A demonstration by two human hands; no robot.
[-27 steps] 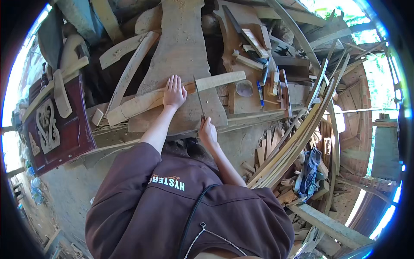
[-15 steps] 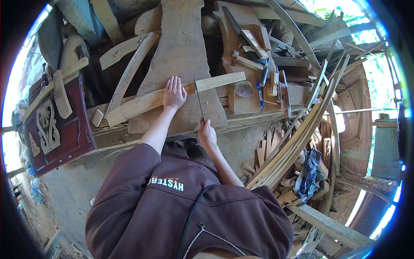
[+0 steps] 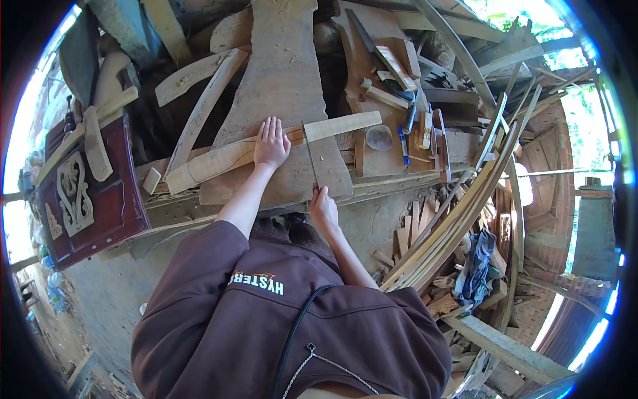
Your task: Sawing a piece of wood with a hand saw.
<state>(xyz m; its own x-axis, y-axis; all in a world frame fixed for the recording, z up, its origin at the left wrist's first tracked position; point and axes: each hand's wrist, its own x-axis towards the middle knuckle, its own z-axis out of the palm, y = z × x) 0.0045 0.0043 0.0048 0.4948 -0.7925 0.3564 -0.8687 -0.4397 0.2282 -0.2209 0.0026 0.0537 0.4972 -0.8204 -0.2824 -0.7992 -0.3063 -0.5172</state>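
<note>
A pale, slightly curved length of wood with dark pencil-like lines lies crosswise on a broad flat plank. My left hand rests flat on it, fingers stretched out and thumb toward the saw. Just right of that thumb, the thin blade of a handsaw crosses the wood, seen nearly edge-on. My right hand is closed around the saw's near end, in front of the bench edge; the grip hides the handle. How deep the blade sits in the wood cannot be made out.
Right of the plank lie a round disc, a blue pen, wood blocks and another saw. Long thin strips lean at the right above scraps. A dark red carved panel stands left. Curved wooden pieces lie behind.
My right hand and the saw have shifted very slightly toward me and to the right. The left hand stays flat on the same spot of the wood.
</note>
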